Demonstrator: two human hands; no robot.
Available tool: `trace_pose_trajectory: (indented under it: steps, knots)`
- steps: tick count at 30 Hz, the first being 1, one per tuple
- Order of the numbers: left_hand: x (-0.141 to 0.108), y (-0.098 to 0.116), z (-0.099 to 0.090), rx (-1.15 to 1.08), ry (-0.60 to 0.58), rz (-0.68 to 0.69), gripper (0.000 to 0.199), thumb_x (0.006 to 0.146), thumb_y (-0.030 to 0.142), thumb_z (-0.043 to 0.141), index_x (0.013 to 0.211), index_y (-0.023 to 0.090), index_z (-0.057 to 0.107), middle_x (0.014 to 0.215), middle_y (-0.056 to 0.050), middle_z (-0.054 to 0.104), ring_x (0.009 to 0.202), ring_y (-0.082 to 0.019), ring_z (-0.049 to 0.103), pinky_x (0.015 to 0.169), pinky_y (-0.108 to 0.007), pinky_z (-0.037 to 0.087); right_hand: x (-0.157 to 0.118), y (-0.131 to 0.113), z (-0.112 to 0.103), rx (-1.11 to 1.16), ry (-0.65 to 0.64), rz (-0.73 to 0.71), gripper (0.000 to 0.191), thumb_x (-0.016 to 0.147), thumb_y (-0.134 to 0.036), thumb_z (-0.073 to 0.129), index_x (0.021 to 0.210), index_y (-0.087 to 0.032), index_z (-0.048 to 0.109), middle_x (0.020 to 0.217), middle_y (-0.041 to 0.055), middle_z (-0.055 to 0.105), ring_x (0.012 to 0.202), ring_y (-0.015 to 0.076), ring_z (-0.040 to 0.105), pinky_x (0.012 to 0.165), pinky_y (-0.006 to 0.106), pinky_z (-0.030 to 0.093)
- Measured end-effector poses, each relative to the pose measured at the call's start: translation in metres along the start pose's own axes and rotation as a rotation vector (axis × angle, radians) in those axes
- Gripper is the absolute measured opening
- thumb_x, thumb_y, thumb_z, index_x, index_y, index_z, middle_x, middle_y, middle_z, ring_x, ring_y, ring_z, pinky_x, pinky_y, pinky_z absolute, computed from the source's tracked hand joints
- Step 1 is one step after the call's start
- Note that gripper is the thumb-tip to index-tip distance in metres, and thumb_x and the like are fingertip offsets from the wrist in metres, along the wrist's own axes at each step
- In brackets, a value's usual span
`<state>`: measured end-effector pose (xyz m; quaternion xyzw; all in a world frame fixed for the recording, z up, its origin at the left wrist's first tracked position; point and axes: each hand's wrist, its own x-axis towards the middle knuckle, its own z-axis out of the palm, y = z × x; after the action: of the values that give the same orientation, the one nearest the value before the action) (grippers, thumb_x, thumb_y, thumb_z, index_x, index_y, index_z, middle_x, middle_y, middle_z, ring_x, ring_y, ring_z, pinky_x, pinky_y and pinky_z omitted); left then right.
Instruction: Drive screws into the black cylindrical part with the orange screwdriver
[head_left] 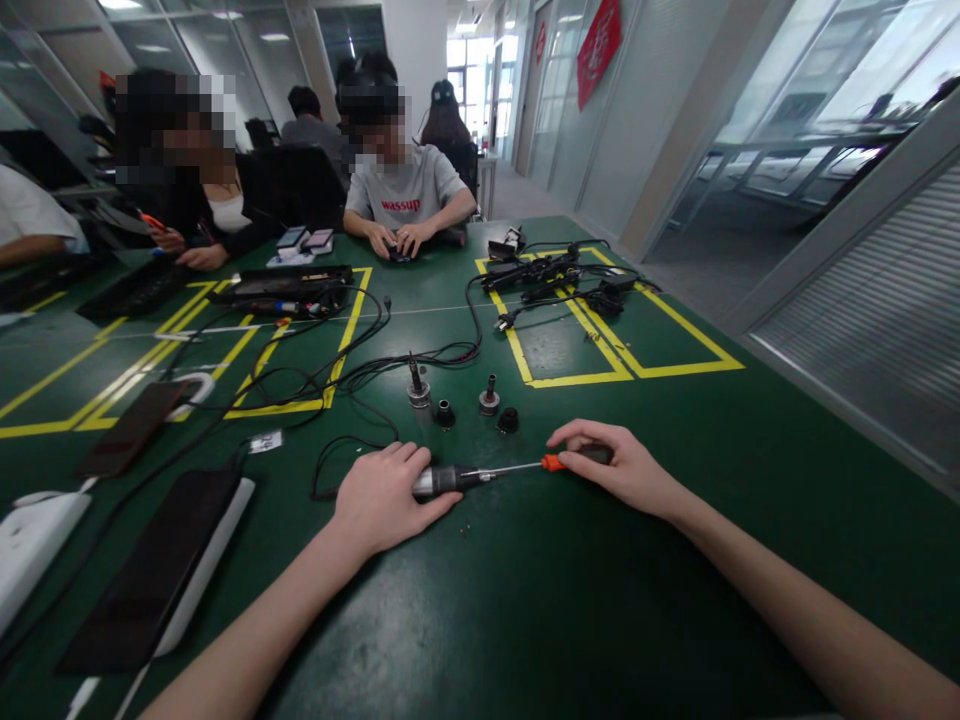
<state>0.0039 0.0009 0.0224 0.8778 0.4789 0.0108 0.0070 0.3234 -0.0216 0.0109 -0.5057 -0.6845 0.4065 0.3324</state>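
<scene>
My left hand [384, 497] is wrapped over a corded cylindrical power tool [439, 482] with a silver-grey body and a black front end, lying along the green table. Between the fingers of my right hand [611, 462] is a screwdriver [553, 462] with an orange and dark handle. Its thin shaft points left and meets the tool's front end; the exact contact is too small to make out. Just beyond stand two metal parts with upright shafts, a taller one [418, 388] and a shorter one [489, 398]. Black cone-shaped caps [444, 414] sit beside them.
Tiny bits, perhaps screws [465, 529], lie before my left hand. A dark phone-like slab [154, 570] and a brown phone [135, 428] are at left. Black cables [360, 370] cross the table [480, 640]. Tangled cords [547, 275] lie at back right. People sit opposite.
</scene>
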Motion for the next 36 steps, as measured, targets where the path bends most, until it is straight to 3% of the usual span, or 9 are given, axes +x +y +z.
trace_pose_trajectory:
  steps: [5,11,15,20,27,31,36]
  knots:
    - [0.0002,0.0004,-0.0010,0.006,-0.013,-0.009,0.042,0.093,0.063,0.061,0.087,0.022,0.063,0.090,-0.007,0.074,0.088,-0.027,0.071,0.071,-0.035,0.052,0.0003,0.0016,-0.0008,-0.049,0.022,-0.032,0.037,0.088,-0.055,0.072,0.102,-0.021,0.074,0.078,0.0013,0.061,0.063,0.0156,0.054,0.061,0.030,0.046]
    - [0.0001,0.0005,-0.0021,0.005,-0.016,-0.006,0.042,0.093,0.063,0.060,0.087,0.022,0.062,0.091,-0.007,0.074,0.090,-0.027,0.071,0.072,-0.035,0.053,-0.0003,0.0049,-0.0001,0.013,-0.013,0.012,0.052,0.099,-0.066,0.052,0.101,-0.020,0.075,0.064,0.0000,0.057,0.053,0.0147,0.047,0.051,0.028,0.040]
    - [-0.0004,-0.0006,-0.0005,0.001,-0.011,-0.002,0.043,0.094,0.064,0.060,0.087,0.021,0.062,0.090,-0.007,0.074,0.088,-0.027,0.071,0.072,-0.036,0.053,0.0003,0.0042,-0.0011,-0.056,0.010,-0.023,0.043,0.096,-0.061,0.062,0.100,-0.021,0.076,0.074,0.0017,0.063,0.058,0.0145,0.050,0.055,0.028,0.043]
    - [-0.0006,-0.0009,0.0024,-0.004,-0.006,0.000,0.044,0.093,0.064,0.060,0.087,0.021,0.063,0.091,-0.007,0.074,0.090,-0.028,0.071,0.073,-0.037,0.053,0.0010,0.0035,-0.0014,0.007,0.015,-0.050,0.041,0.088,-0.059,0.073,0.104,-0.021,0.074,0.076,-0.0002,0.058,0.059,0.0139,0.051,0.055,0.027,0.043]
    - [-0.0005,0.0001,0.0015,0.002,-0.010,-0.006,0.044,0.093,0.065,0.060,0.088,0.021,0.063,0.091,-0.006,0.074,0.090,-0.029,0.072,0.073,-0.038,0.053,0.0002,0.0023,0.0014,0.032,0.009,0.003,0.050,0.098,-0.067,0.054,0.096,-0.021,0.075,0.063,-0.0017,0.053,0.051,0.0132,0.045,0.048,0.026,0.037]
    - [0.0001,-0.0005,0.0019,-0.006,-0.013,-0.009,0.045,0.093,0.065,0.060,0.088,0.021,0.063,0.092,-0.006,0.074,0.091,-0.029,0.072,0.073,-0.038,0.053,0.0008,0.0012,-0.0002,0.008,0.014,-0.010,0.041,0.094,-0.060,0.064,0.098,-0.021,0.075,0.073,0.0010,0.063,0.056,0.0136,0.050,0.052,0.027,0.042]
    - [0.0012,-0.0012,0.0024,-0.004,-0.012,-0.005,0.045,0.093,0.065,0.060,0.088,0.021,0.063,0.092,-0.006,0.074,0.090,-0.028,0.072,0.072,-0.036,0.052,0.0004,0.0046,-0.0031,-0.044,0.019,-0.039,0.038,0.086,-0.056,0.074,0.103,-0.022,0.075,0.079,0.0010,0.063,0.063,0.0154,0.057,0.061,0.029,0.049]
